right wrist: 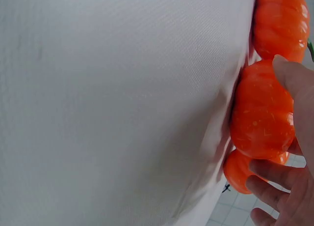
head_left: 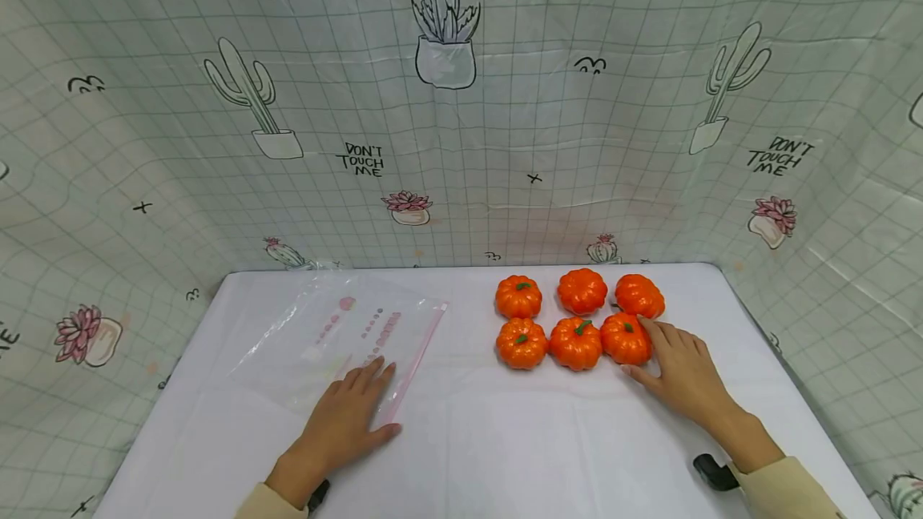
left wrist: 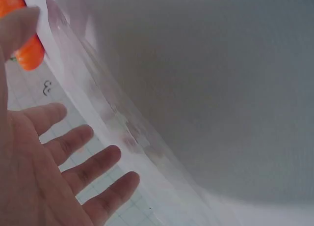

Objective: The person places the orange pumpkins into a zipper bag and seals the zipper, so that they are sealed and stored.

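Beige sleeves (head_left: 789,493) come in at the bottom edge, black wrist device (head_left: 714,472) under the R one. L hand (head_left: 344,421) is palm-down over the near R part of a clear plastic bag (head_left: 288,355) w/ pink zip edge; fingers spread, thumb out, nothing held. R hand (head_left: 681,381) is approx half open, thumb & index on either side of the front-right pumpkin (head_left: 624,340); can't tell if it's gripping. That's one of 6 orange pumpkins in 2 rows of 3, R of centre on the table (head_left: 490,455), white-covered. Grid-print curtain (head_left: 505,110) w/ cacti & "DON'T TOUCH ME" hangs behind & at both sides.
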Demonstrator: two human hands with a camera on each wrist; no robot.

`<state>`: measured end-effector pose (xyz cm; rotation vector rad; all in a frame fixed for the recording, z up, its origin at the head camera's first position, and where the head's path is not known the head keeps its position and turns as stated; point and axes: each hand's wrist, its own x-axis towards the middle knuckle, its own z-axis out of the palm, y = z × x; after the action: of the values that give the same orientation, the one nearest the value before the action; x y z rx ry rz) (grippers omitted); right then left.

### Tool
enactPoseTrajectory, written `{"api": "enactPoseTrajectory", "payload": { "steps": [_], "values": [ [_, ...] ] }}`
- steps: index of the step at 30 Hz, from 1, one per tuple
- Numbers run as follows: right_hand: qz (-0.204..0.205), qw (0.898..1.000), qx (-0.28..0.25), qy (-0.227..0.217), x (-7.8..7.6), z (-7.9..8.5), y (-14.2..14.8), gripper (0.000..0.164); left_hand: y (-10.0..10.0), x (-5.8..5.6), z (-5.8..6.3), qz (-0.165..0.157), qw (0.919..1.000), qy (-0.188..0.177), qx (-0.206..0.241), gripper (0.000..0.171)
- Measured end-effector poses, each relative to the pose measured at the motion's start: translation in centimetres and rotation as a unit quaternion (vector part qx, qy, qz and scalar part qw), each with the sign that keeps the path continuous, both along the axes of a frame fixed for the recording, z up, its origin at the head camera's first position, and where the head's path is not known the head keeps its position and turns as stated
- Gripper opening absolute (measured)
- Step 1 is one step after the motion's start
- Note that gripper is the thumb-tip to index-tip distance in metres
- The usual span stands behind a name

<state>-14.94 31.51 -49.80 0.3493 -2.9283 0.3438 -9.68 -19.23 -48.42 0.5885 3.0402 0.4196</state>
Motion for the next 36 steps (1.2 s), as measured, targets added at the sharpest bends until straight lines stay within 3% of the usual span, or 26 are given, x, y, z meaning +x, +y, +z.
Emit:
{"api": "enactPoseTrajectory", "payload": {
  "steps": [9, 22, 30, 36],
  "values": [
    [-0.002, 1.0, 0.001, -0.022, -0.08, 0.12, 0.05, 0.091, 0.31, 0.1, -0.5, 0.006, 0.9996, 0.02, -0.02, 0.076],
    [0.0, 1.0, -0.001, -0.015, -0.13, 0.02, 0.07, 0.089, 0.58, 0.14, -0.3, 0.005, 0.9992, 0.037, 0.016, 0.051],
    [-0.003, 1.0, -0.001, -0.017, -0.15, -0.04, 0.04, 0.089, 0.72, -0.03, -0.75, -0.024, 0.9951, 0.092, 0.026, 0.04],
    [-0.006, 1.0, -0.003, -0.019, -0.16, -0.06, 0.01, 0.09, 1.04, -0.15, -0.89, -0.034, 0.9898, 0.138, 0.003, 0.03]
  ]
}}
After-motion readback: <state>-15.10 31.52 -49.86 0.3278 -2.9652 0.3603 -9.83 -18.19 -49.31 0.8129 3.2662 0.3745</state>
